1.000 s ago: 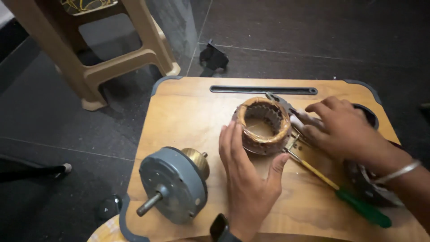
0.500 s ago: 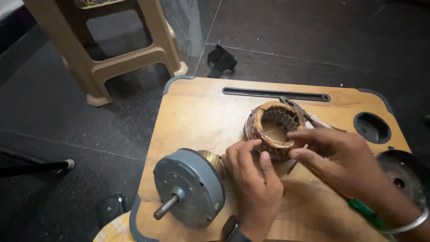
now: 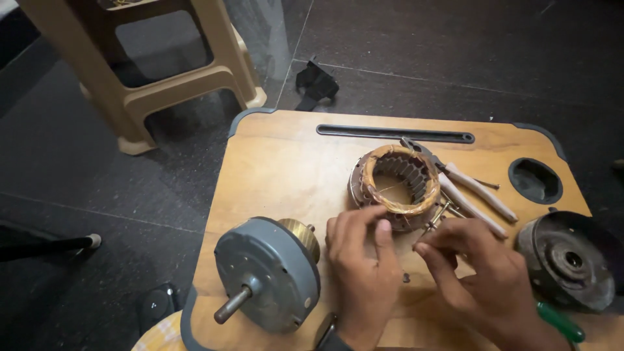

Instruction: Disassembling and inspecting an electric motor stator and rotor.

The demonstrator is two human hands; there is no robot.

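Head view: left hand (image 3: 364, 273) fingertips touch stator (image 3: 398, 187); right hand (image 3: 484, 276) grip pinches tiny, indistinct part.

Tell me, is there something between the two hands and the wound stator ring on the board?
Nothing visible. The left hand has its fingers at the near rim of the stator ring. The right hand is beside it, pinching something small. The pliers lie behind.

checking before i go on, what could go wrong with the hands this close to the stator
The left hand presses on the stator, so its thin copper windings might get nicked. The rotor sits near the table edge and could roll off. Small bits by the right hand could get lost.
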